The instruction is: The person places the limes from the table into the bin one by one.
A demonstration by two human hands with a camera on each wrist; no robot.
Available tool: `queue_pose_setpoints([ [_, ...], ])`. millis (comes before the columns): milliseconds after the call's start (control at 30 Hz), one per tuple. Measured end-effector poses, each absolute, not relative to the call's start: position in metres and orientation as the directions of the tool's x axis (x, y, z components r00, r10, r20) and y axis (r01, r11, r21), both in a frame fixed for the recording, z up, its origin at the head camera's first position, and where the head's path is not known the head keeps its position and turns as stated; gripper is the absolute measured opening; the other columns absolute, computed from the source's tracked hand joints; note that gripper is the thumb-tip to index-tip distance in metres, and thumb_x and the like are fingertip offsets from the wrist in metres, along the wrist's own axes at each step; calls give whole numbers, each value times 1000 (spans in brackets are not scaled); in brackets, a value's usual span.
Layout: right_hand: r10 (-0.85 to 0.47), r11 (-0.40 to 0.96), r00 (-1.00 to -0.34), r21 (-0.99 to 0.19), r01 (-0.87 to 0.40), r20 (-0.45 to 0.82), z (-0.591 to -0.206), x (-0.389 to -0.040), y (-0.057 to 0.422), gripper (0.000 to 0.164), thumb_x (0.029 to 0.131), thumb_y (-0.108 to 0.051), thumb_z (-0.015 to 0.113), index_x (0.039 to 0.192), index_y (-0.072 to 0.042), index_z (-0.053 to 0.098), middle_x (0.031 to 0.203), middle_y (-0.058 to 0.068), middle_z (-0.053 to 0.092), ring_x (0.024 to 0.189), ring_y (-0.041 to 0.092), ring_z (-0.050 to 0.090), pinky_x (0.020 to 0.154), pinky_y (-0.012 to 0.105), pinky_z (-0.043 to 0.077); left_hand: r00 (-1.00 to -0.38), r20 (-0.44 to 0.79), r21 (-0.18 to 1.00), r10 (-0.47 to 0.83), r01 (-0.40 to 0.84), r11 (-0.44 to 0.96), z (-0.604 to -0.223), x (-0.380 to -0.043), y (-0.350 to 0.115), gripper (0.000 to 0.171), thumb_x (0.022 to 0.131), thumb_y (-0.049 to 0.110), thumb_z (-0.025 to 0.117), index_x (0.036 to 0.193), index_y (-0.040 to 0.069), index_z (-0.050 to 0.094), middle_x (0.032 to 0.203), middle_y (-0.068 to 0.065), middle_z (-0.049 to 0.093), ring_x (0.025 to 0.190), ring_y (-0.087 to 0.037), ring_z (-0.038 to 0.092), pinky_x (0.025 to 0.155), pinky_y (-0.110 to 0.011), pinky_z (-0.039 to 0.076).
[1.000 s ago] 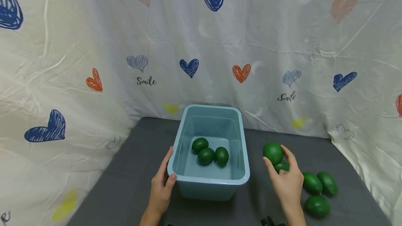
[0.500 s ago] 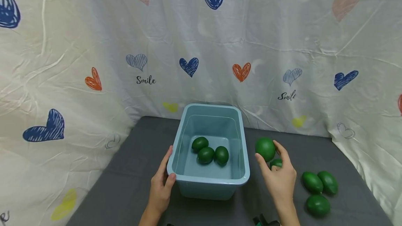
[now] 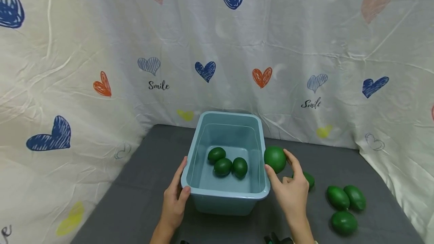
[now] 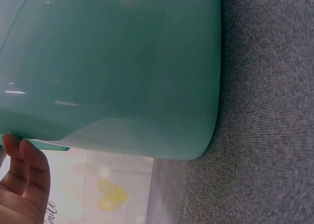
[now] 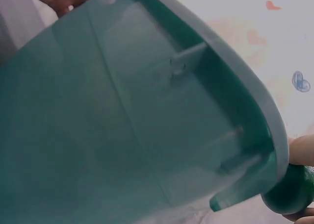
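A light blue plastic bin stands in the middle of the grey tabletop. My left hand holds its near left corner, thumb at the front and fingers along the left rim. In the left wrist view those fingers bend against the rim. My right hand pinches a smooth green oval fruit between thumb and fingers, just outside the bin's right rim. In the right wrist view this fruit shows beside the rim, partly hidden by it. Inside the bin lie three similar fruits.
Right of the bin, one green fruit sits partly behind my right hand. Farther right, three more fruits lie grouped on the grey table. A white curtain with printed hearts hangs behind the table.
My right hand has moved left with the green fruit, from above the table at the right to the bin's right rim. The left hand has stayed at the bin's corner.
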State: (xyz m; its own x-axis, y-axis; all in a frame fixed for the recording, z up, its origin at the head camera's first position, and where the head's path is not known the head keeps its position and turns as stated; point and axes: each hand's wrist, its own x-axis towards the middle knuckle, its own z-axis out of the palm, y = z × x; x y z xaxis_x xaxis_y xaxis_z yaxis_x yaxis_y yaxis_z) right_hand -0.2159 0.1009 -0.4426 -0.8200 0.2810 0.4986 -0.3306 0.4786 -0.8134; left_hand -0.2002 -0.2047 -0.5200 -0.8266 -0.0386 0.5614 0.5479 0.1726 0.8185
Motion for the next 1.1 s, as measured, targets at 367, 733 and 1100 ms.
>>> queue_pose_setpoints([
  [367,230,439,-857,-835,-331,461,-443,-212,85,69,87,-24,91,149,-18,61,144,15,65,32,0,26,35,23,26,-816,577,807,-38,564,174,-521,-202,-205,70,104,-5,48,169,13,29,174,-10,31,158,-10,32,119,-16,31],
  [733,206,403,-888,-863,-305,410,-448,-213,79,68,86,-27,92,147,-19,63,142,12,67,31,2,28,35,22,27,-828,559,820,-42,544,179,-519,-200,-204,70,105,-4,47,169,17,28,174,-13,30,158,-10,31,118,-15,31],
  [1100,166,400,-910,-869,-290,380,-448,-217,83,69,86,-29,92,148,-18,62,140,5,68,31,4,32,35,24,31,-826,562,815,-43,544,201,-517,-200,-203,68,106,-2,48,169,16,29,173,-12,31,156,-8,33,117,-14,31],
])
